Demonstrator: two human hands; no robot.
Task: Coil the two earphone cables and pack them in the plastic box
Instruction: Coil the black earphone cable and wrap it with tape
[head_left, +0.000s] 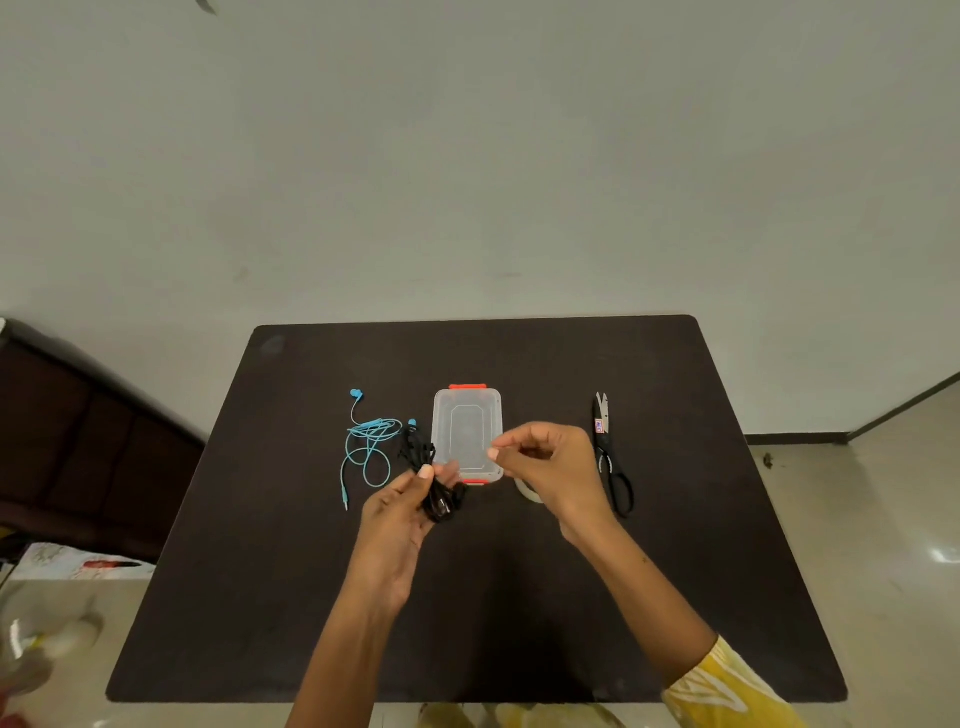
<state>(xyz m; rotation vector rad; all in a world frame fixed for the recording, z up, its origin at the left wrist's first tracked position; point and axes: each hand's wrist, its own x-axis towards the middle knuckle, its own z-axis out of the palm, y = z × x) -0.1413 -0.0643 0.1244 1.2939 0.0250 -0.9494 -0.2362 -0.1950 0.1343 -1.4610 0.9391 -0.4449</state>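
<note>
A bundled black earphone cable (439, 499) is gripped in my left hand (400, 514), just in front of the box's near left corner. The clear plastic box (467, 415) with red clips lies closed at the table's middle. To its left, the blue earphone cable (370, 447) lies loose and tangled on the table. My right hand (545, 462) hovers over the box's near right corner, fingers curled, thumb and forefinger tips close together. I cannot make out anything between them.
Black-handled scissors (610, 457) lie to the right of the box. A clear tape roll (527, 493) sits partly hidden under my right wrist. The dark table (675, 597) stands against a pale wall, with dark furniture at the left.
</note>
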